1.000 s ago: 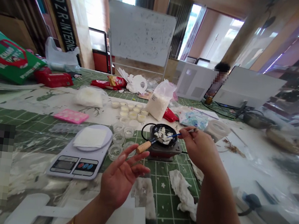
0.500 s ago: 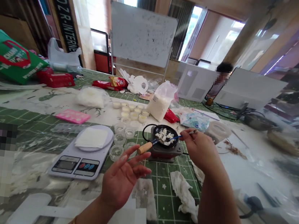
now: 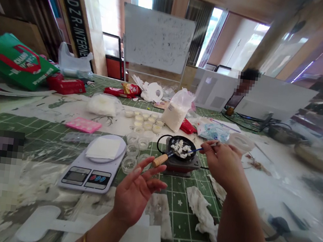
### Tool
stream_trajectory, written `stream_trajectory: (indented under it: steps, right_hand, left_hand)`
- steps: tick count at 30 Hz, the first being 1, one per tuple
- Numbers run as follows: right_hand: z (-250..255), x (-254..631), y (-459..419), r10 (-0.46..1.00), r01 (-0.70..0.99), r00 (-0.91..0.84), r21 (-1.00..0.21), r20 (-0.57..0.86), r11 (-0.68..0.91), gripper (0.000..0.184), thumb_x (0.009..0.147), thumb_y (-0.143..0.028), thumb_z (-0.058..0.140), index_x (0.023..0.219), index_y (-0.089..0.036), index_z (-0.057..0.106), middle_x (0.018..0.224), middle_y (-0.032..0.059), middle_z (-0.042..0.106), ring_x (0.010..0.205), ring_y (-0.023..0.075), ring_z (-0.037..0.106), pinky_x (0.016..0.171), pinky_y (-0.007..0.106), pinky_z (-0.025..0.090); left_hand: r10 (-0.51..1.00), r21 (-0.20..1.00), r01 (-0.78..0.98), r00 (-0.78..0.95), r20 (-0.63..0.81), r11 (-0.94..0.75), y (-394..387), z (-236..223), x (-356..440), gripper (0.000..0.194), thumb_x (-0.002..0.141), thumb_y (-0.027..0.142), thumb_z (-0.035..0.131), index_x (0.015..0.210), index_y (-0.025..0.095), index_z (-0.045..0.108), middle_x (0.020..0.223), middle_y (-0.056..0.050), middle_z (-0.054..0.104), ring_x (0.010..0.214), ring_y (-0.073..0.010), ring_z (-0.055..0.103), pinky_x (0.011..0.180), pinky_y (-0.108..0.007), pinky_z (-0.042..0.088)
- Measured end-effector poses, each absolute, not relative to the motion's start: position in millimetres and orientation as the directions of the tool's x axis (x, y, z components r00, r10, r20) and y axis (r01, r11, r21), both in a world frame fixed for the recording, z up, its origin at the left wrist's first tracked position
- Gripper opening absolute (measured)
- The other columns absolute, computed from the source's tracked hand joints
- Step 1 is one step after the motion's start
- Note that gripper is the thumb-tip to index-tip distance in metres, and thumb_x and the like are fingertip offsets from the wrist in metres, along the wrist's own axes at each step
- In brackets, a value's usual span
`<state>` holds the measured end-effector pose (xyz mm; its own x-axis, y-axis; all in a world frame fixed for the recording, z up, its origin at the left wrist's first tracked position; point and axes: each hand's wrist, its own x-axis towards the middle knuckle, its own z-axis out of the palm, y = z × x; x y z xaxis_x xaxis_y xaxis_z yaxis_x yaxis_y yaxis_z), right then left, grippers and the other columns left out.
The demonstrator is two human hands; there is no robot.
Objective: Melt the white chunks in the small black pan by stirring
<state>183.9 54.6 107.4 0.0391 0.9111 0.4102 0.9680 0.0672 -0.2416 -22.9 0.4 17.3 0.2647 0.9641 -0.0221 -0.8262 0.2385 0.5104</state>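
Note:
A small black pan with a wooden handle sits on a little dark burner in the middle of the table. White chunks lie in the pan. My right hand pinches a thin blue-tipped stick whose end reaches into the pan. My left hand hovers palm up with fingers spread, just short of the wooden handle and holding nothing.
A white digital scale with a paper square stands left of the pan. Several small clear cups, a bag of white grains, crumpled tissue and a pink tray lie around. A person sits beyond white panels.
The stick in my right hand has shifted a little among the white chunks. My left hand stays open by the handle. The view has drifted slightly.

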Motion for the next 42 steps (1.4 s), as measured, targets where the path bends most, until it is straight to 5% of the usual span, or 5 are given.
stream_trajectory:
  steps: [18, 24, 42]
  right_hand:
    - [107.0, 185.1, 58.0, 0.928, 0.929, -0.032, -0.332, 0.371, 0.165, 0.031, 0.084, -0.033, 0.038, 0.073, -0.02, 0.065, 0.086, 0.0043, 0.068, 0.085, 0.0212, 0.059, 0.086, 0.038, 0.034]
    - [101.0, 178.3, 63.4, 0.892, 0.909, -0.027, -0.361, 0.45, 0.21, 0.03, 0.086, -0.033, 0.036, 0.092, -0.021, 0.062, 0.091, 0.0045, 0.068, 0.092, 0.0215, 0.058, 0.089, 0.04, 0.031]
    - [102.2, 169.7, 58.3, 0.917, 0.886, -0.097, -0.387, 0.388, 0.257, 0.03, 0.086, -0.034, 0.036, 0.087, -0.021, 0.063, 0.086, 0.0036, 0.068, 0.088, 0.0195, 0.058, 0.086, 0.035, 0.034]
  left_hand:
    - [0.966, 0.524, -0.82, 0.258, -0.021, 0.231, 0.9, 17.5, -22.9, 0.042, 0.085, 0.031, 0.033, 0.123, 0.016, 0.042, 0.11, -0.016, 0.061, 0.077, -0.0241, 0.064, 0.076, -0.039, 0.043]
    - [0.963, 0.524, -0.819, 0.269, -0.014, 0.236, 0.4, 17.2, -23.8, 0.042, 0.085, 0.032, 0.033, 0.124, 0.017, 0.042, 0.11, -0.015, 0.061, 0.076, -0.0233, 0.064, 0.076, -0.039, 0.044]
    - [0.963, 0.524, -0.818, 0.269, -0.011, 0.235, 2.0, 17.7, -22.7, 0.041, 0.085, 0.032, 0.034, 0.123, 0.018, 0.044, 0.11, -0.014, 0.061, 0.076, -0.0229, 0.064, 0.076, -0.039, 0.043]
